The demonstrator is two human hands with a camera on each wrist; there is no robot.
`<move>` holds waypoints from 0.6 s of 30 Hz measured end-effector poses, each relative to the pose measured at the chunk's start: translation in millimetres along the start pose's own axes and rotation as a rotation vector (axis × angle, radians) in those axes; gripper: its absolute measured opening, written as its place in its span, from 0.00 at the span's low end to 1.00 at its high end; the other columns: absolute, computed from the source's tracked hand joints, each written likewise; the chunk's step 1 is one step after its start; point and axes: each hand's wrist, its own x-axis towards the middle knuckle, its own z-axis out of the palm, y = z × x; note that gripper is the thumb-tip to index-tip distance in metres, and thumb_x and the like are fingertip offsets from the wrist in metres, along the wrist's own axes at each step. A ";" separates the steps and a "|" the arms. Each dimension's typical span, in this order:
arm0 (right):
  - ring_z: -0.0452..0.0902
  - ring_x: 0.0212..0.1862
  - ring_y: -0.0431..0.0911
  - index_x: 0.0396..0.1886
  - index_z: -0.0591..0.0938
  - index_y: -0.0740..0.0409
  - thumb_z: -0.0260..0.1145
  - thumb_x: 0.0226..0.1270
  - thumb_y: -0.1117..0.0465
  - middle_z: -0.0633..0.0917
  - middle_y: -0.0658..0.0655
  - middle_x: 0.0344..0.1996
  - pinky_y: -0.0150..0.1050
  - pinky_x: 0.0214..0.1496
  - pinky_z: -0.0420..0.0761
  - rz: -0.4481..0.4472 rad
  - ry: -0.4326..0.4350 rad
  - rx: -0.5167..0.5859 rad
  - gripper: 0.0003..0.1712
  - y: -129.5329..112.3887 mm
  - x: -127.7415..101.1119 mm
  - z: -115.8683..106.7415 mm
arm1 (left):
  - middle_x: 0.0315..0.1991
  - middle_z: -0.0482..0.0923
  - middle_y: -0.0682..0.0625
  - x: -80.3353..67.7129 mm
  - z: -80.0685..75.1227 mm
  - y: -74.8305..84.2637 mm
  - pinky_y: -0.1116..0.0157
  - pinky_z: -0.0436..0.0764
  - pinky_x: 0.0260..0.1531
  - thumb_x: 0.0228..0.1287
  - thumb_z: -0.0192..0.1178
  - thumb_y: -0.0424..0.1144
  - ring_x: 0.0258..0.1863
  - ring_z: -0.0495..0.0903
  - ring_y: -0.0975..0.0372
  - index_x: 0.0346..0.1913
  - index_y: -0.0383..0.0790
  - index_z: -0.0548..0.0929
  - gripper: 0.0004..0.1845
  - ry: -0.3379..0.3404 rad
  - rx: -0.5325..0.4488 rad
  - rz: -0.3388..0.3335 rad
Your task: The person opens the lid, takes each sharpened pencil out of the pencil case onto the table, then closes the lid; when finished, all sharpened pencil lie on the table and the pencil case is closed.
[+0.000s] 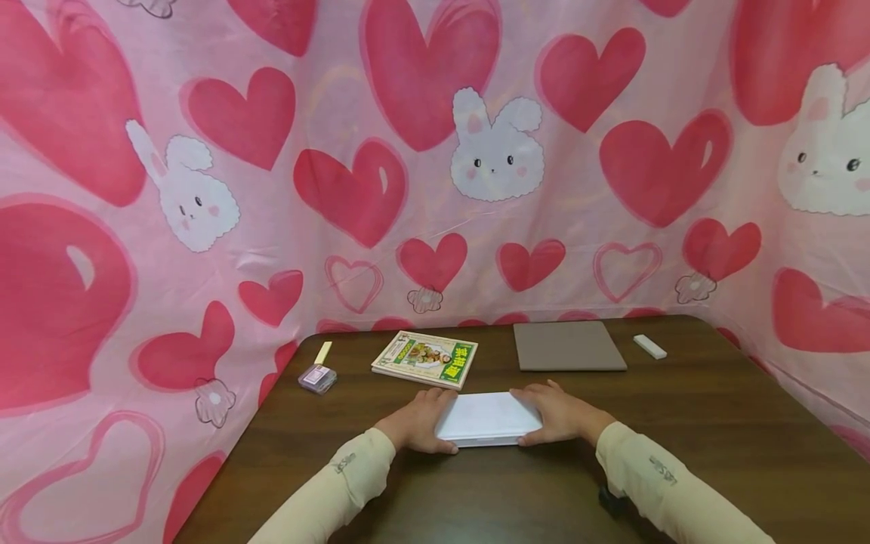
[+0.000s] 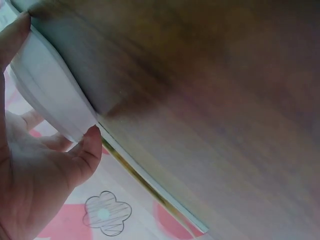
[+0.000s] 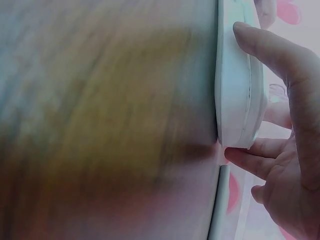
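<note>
A flat white box point(image 1: 488, 415) with rounded edges lies on the brown wooden table, at the middle of the head view. My left hand point(image 1: 424, 423) grips its left end, with the thumb at the near edge and the fingers toward the far side. At the other end my right hand point(image 1: 553, 414) holds it the same way. In the left wrist view the white box point(image 2: 50, 75) sits between thumb and fingers. The right wrist view shows a thin seam along the side of the white box point(image 3: 235, 80), where the thumb presses. The contents are hidden.
Behind the box lie a stack of booklets point(image 1: 427, 358) with a green and yellow cover and a flat grey-brown panel point(image 1: 569, 347). A small white bar point(image 1: 649, 347) is at right; a small purple-and-clear case point(image 1: 317, 379) and yellow strip point(image 1: 324, 352) at left. A heart-print curtain point(image 1: 435, 227) surrounds the table.
</note>
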 end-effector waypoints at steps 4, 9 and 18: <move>0.67 0.61 0.57 0.65 0.67 0.61 0.69 0.44 0.34 0.76 0.62 0.56 0.67 0.65 0.51 0.009 -0.014 0.010 0.52 1.3 0.7 -0.1 | 0.63 0.62 0.43 0.1 -0.6 -0.1 0.55 0.69 0.59 0.42 0.66 0.66 0.60 0.64 0.52 0.67 0.46 0.57 0.51 -0.002 0.000 0.000; 0.66 0.62 0.58 0.66 0.67 0.60 0.69 0.44 0.33 0.75 0.63 0.57 0.66 0.66 0.51 0.014 -0.021 0.018 0.53 3.2 0.9 1.0 | 0.63 0.62 0.43 -1.0 -1.6 0.2 0.54 0.70 0.58 0.42 0.66 0.66 0.59 0.64 0.52 0.67 0.47 0.57 0.51 -0.004 -0.005 -0.003; 0.66 0.61 0.61 0.66 0.67 0.59 0.70 0.44 0.35 0.74 0.66 0.57 0.65 0.67 0.50 0.027 -0.013 0.040 0.53 2.6 1.1 -0.2 | 0.61 0.63 0.43 0.6 -0.2 -1.7 0.56 0.72 0.56 0.41 0.65 0.67 0.57 0.65 0.53 0.67 0.47 0.57 0.51 0.014 0.012 0.012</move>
